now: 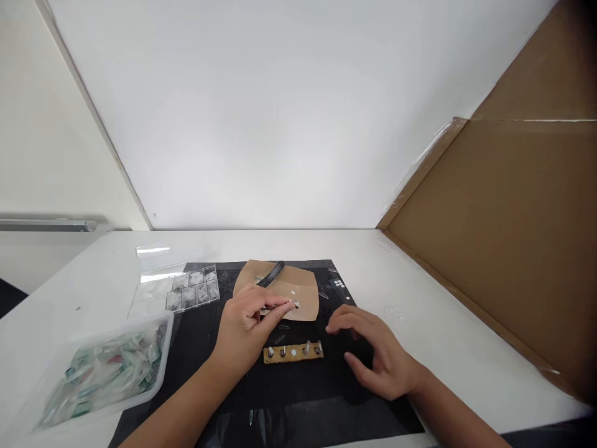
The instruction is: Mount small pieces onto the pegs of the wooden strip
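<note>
My left hand (252, 317) reaches over a tan sheet (305, 286), thumb and forefinger pinched together. A tiny white and dark piece (296, 305) shows at those fingertips, too small to name. My right hand (373, 351) is open above the black mat, its fingers curved and apart, holding nothing. Between the hands lies a yellow-brown bar (293, 353) with several small metal posts. Whitish, nail-tip-like pieces stand on some posts, and a pale round dot (293, 352) sits mid-bar. A black curved nail file (271, 274) rests on the sheet, partly behind my left hand.
On the left, a clear plastic tub (163, 367) holds bagged greenish pieces. Behind it stands an opened clear compartment box (193, 292) of pale nail tips. White round dots (339, 283) lie at the mat's (280, 395) right. A cardboard panel (504, 249) rises at right.
</note>
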`<action>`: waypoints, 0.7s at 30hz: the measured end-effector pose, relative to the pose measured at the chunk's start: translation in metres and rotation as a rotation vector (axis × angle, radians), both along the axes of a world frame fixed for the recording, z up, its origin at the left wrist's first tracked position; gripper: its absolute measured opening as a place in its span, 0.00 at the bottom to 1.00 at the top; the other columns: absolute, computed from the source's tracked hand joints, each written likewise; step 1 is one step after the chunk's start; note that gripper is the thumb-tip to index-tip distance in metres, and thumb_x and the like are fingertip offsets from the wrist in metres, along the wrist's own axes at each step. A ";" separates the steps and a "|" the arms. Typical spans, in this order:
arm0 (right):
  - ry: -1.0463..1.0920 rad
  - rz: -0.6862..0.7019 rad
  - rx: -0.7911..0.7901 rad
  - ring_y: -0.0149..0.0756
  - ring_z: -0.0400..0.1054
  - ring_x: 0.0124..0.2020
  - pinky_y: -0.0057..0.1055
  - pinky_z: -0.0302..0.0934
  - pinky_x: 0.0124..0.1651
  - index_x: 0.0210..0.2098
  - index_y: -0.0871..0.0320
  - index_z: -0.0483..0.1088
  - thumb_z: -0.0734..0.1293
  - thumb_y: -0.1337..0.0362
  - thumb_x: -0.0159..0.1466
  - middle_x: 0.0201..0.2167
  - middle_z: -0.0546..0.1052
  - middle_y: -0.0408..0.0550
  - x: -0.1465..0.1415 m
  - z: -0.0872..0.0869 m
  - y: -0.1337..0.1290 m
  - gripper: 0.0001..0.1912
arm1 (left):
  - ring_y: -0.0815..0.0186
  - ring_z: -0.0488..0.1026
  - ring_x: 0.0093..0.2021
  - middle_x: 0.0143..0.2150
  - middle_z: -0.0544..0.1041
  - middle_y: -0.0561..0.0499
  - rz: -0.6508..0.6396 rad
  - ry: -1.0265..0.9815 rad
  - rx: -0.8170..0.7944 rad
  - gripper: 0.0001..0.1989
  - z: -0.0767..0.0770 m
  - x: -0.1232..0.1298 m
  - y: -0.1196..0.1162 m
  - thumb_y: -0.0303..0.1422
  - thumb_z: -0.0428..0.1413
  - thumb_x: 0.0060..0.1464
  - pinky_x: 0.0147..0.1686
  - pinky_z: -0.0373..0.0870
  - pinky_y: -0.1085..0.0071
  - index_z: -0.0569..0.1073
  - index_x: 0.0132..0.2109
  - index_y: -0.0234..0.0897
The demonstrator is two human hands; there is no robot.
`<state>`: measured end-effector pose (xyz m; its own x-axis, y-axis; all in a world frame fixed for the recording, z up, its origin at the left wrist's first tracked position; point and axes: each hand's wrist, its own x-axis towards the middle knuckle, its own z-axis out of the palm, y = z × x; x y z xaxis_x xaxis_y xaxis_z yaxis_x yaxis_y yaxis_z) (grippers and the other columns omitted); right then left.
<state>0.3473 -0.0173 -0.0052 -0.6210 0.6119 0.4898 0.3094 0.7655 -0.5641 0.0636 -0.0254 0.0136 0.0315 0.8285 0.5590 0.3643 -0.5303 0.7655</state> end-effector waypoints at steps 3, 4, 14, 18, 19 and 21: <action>0.146 -0.131 0.118 0.42 0.71 0.36 0.35 0.64 0.31 0.50 0.51 0.69 0.66 0.70 0.65 0.37 0.76 0.50 -0.002 0.008 0.002 0.15 | 0.66 0.75 0.32 0.34 0.85 0.52 -0.040 -0.018 -0.003 0.04 -0.001 0.002 -0.002 0.35 0.66 0.63 0.27 0.69 0.72 0.85 0.39 0.43; 0.159 -0.165 0.130 0.40 0.71 0.36 0.34 0.64 0.32 0.50 0.51 0.69 0.65 0.70 0.67 0.37 0.76 0.49 -0.006 0.013 0.002 0.13 | 0.66 0.75 0.32 0.35 0.85 0.51 -0.053 -0.021 -0.005 0.04 -0.001 0.003 -0.003 0.35 0.66 0.63 0.28 0.70 0.72 0.86 0.39 0.43; -0.197 -0.045 0.110 0.36 0.74 0.36 0.32 0.64 0.39 0.49 0.52 0.70 0.65 0.56 0.76 0.37 0.80 0.43 -0.074 0.049 0.030 0.08 | 0.63 0.75 0.36 0.35 0.83 0.49 -0.006 -0.105 -0.115 0.07 -0.003 0.000 -0.001 0.38 0.64 0.64 0.27 0.71 0.72 0.86 0.39 0.43; -0.125 -0.090 0.152 0.37 0.75 0.36 0.33 0.63 0.39 0.47 0.54 0.71 0.61 0.57 0.78 0.37 0.81 0.46 -0.073 0.030 0.036 0.10 | 0.64 0.74 0.35 0.33 0.82 0.50 0.000 -0.081 -0.132 0.07 -0.005 0.000 0.000 0.37 0.64 0.64 0.27 0.71 0.72 0.86 0.39 0.43; -0.131 -0.098 0.155 0.37 0.75 0.37 0.33 0.63 0.39 0.46 0.54 0.71 0.61 0.57 0.78 0.37 0.82 0.46 -0.072 0.026 0.036 0.10 | 0.64 0.74 0.34 0.32 0.82 0.50 -0.003 -0.065 -0.134 0.07 -0.006 0.001 0.000 0.37 0.63 0.64 0.27 0.70 0.72 0.86 0.39 0.43; -0.142 -0.100 0.159 0.37 0.74 0.36 0.33 0.62 0.39 0.44 0.55 0.71 0.61 0.56 0.78 0.37 0.82 0.46 -0.070 0.021 0.036 0.12 | 0.64 0.73 0.33 0.32 0.81 0.50 -0.020 -0.035 -0.131 0.06 -0.007 0.002 0.000 0.36 0.63 0.64 0.26 0.69 0.73 0.85 0.39 0.43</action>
